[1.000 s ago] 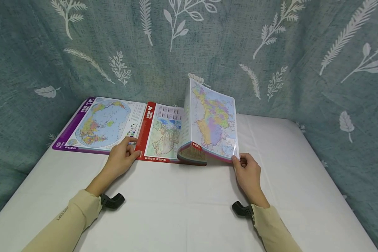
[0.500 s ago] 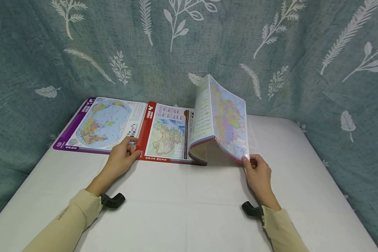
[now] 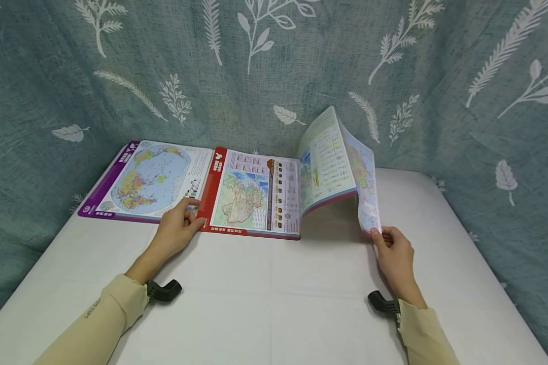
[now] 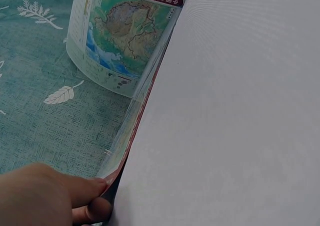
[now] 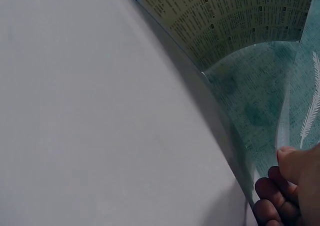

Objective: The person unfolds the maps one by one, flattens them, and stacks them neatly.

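Observation:
In the head view, a red-bordered folding map [image 3: 244, 197] lies on the table with its left panels flat, showing a printed country map and text. Its right part, a folded panel [image 3: 324, 162], rises into a peak and slopes down to the right. My left hand [image 3: 175, 228] pinches the map's lower-left red border; the left wrist view shows thumb and finger at that corner. My right hand [image 3: 396, 258] pinches the lower-right corner of the far panel [image 3: 365, 187]. From the right wrist, the underside of a raised panel [image 5: 240, 20] with dense text is visible.
A purple-bordered world map [image 3: 150, 177] lies flat to the left, beside the red one. Both rest on a white-covered table [image 3: 274, 304]. Behind hangs a teal curtain [image 3: 237, 96] with white leaf patterns. A black wrist device [image 3: 164, 290] sits at each cuff.
My right hand has moved right, drawing the map's far panel with it. The raised fold has shifted right, uncovering more of the flat printed area. My left hand stays put.

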